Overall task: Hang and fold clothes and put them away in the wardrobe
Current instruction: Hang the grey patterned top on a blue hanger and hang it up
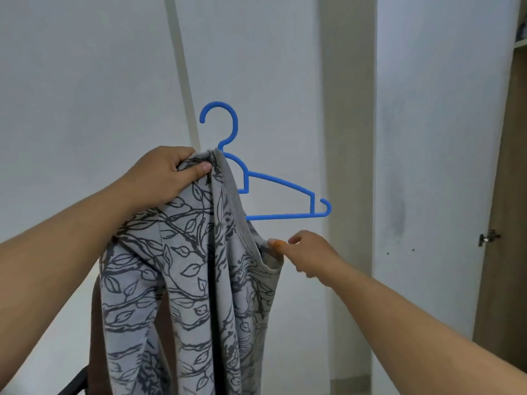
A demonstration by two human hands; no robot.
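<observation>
A grey garment (188, 269) printed with dark leaves and branches hangs in front of me, partly draped over a blue plastic hanger (281, 189). The hanger's left arm is hidden inside the cloth; its hook and right arm stick out bare. My left hand (168, 173) is closed on the garment's top at the hanger's neck, holding both up. My right hand (308, 256) pinches the grey neckline edge just below the hanger's right arm.
White walls and a white column (345, 138) fill the background. An open wardrobe with a brown wooden side (510, 223) and a metal hinge (489, 238) stands at the far right. A dark chair back (95, 323) shows behind the garment at lower left.
</observation>
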